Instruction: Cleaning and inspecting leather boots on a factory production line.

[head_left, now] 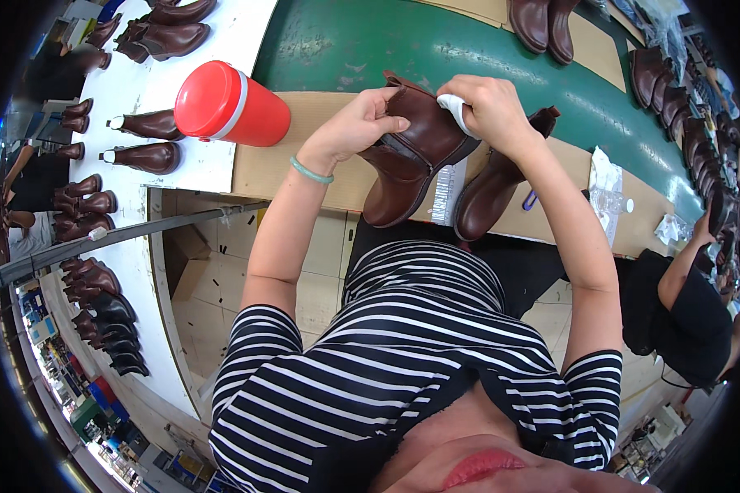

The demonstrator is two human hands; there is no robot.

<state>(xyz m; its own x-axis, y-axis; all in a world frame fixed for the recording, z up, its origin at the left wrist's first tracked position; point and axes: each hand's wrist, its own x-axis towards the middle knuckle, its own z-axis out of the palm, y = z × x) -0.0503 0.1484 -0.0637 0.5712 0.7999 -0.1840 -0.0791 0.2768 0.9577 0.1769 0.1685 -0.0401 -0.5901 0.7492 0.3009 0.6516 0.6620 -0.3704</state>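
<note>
A brown leather ankle boot [404, 168] is held over the cardboard-covered table edge, its toe towards me. My left hand [355, 125] grips the boot's upper at the left side, thumb on the leather and fingers behind it. A folded white cloth [455, 112] is pinched in my right hand [492, 111] and pressed to the boot's right side. Right beside it stands a second brown boot [487, 199], its toe also towards me, partly covered by my right forearm.
Left on the cardboard [316, 111] is a red lidded jug [251, 107]. A purple object [530, 200] and a clear bottle [610, 202] lie to the right. More brown boots [152, 156] stand on the white table [201, 168]. A co-worker in black [674, 316] is at the right.
</note>
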